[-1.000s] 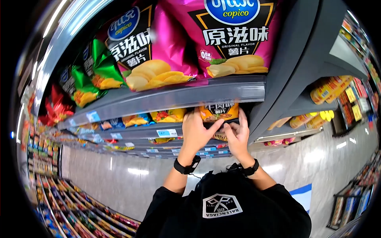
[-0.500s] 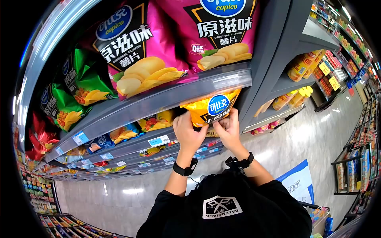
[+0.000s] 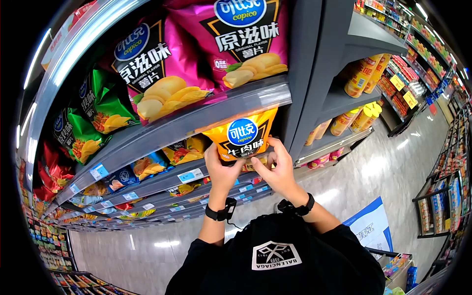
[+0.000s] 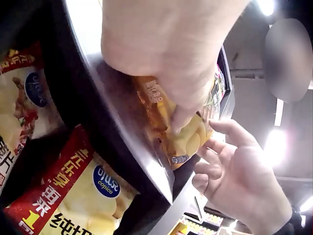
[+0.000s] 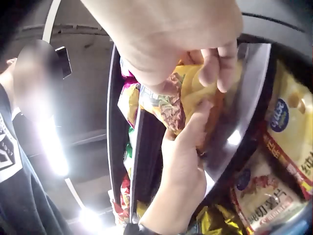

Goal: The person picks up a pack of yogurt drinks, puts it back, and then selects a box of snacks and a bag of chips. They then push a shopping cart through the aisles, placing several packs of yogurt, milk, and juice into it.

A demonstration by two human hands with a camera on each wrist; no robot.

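Observation:
An orange bag of potato chips with a blue oval logo and a black panel stands in front of the shelf, just under the upper shelf's lip. My left hand grips its lower left side, the thumb low on the front. At the lower right side, my right hand holds the bag between fingers and thumb. Seen from the left wrist, the right hand's fingertips meet the bag's edge. In the right wrist view, the left hand's thumb lies against the yellow lower part of the bag.
Large magenta chip bags fill the shelf above, with green bags farther left. Smaller bags line the shelf to the left. A grey upright panel borders the right side, beyond which yellow-capped canisters stand.
The orange bag, earlier partly hidden behind the upper shelf's lip, now shows nearly its whole front. Both hands have moved left in the head view with it, and the bag is straighter than half a second ago.

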